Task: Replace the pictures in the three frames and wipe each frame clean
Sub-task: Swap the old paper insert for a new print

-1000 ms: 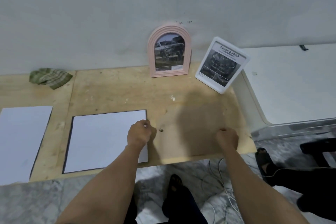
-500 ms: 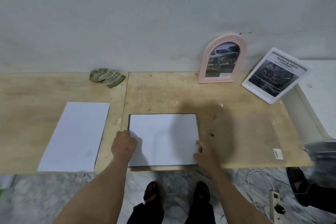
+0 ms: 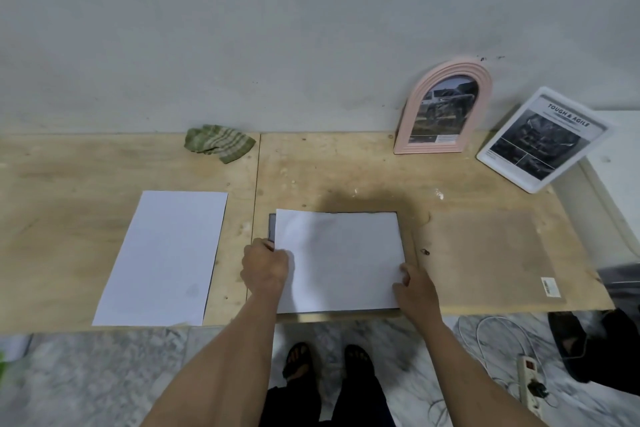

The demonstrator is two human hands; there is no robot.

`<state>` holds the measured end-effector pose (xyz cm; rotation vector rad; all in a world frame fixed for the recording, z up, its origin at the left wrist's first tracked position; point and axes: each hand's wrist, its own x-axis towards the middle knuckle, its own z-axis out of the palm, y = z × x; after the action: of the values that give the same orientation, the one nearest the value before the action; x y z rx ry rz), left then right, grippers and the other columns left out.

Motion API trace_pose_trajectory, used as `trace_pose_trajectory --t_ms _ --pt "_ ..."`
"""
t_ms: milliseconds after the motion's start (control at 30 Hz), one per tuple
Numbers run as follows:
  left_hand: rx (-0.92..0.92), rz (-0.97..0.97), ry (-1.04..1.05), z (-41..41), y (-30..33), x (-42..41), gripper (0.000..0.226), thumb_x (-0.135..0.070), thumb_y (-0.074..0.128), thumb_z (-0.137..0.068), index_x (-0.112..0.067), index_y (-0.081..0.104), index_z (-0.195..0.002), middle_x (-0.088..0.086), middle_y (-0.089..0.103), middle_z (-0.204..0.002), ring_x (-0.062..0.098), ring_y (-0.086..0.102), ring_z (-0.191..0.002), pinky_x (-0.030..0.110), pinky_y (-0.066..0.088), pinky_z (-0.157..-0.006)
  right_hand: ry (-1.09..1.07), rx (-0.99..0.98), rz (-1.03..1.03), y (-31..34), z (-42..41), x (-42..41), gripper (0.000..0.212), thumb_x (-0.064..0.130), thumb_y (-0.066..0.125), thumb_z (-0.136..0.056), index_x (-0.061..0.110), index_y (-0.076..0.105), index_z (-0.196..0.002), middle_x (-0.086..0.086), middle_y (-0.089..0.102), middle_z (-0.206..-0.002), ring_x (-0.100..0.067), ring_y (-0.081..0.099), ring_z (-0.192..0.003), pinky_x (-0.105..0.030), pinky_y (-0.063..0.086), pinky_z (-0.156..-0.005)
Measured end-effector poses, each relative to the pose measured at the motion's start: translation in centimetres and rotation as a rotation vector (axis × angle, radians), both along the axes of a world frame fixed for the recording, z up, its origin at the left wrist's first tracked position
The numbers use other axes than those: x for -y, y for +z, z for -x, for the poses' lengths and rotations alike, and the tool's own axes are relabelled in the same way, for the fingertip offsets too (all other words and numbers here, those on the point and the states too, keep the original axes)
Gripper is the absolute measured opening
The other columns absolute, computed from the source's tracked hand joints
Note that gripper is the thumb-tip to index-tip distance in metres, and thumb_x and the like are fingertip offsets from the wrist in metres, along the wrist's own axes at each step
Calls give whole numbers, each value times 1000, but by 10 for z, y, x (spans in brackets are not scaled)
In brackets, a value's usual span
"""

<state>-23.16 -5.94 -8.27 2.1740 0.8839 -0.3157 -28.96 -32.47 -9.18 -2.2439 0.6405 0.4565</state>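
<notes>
1. We see a plywood tabletop (image 3: 346, 166) running across the middle of the frame, set against a grey wall, with marbled floor along the bottom.
2. At centre, a white sheet (image 3: 341, 260) lies on top of a dark flat thing whose edge shows at the sheet's upper left; we cannot tell whether that is a frame or another print.
3. Our left hand (image 3: 265, 269) sits at the sheet's left edge, fingers curled and pinching that edge, close to the dark strip.
4. Our right hand (image 3: 414, 286) is at the sheet's lower right corner, thumb and fingers curled onto it, gripping the corner.
5. A second white sheet (image 3: 162, 258) lies flat at centre left, well apart from the first.
6. A crumpled green checked cloth (image 3: 220, 144) rests near the wall, above and between the two sheets.
7. In the upper right, a pink arched frame (image 3: 445, 107) stands leaning on the wall, holding a picture of a vehicle.
8. Just to its right, a white rectangular frame (image 3: 542, 139) leans tilted, its print headed "TOUGH & AGILE".
9. A clear plastic sheet (image 3: 485, 253) with a small label lies flat at centre right.
10. At lower right, a white power strip (image 3: 528, 385) and cables lie on the floor; our sandalled feet show at bottom centre.
</notes>
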Motion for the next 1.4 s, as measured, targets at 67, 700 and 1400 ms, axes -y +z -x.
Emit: trace_pose_trajectory --t_ms 67,700,1400 --pt "15 -34 -23 5 1 1 11 -9 57 -82 -19 55 -79 -2 58 -80 30 61 -80 42 52 -81 10 6 -3 1 1 -1 46 1 50 -89 5 48 -134 -1 47 -101 -18 46 -94 -25 35 -79" --pt "439 375 59 38 66 -29 19 -7 73 -88 -9 61 -74 -6 54 -64 15 51 -69 28 42 -69 154 -68 -136 46 -58 29 51 16 60 -92 10 42 -139 -10 54 -130 -33 54 -113 -41 45 -88" --pt "495 534 1098 136 55 -340 10 -12 75 -85 -11 65 -87 7 72 -96 21 64 -81 37 49 -76 725 -25 -353 108 -200 -433 20 12 72 -78 -5 61 -79 -14 65 -77 -20 58 -64 -27 42 -57"
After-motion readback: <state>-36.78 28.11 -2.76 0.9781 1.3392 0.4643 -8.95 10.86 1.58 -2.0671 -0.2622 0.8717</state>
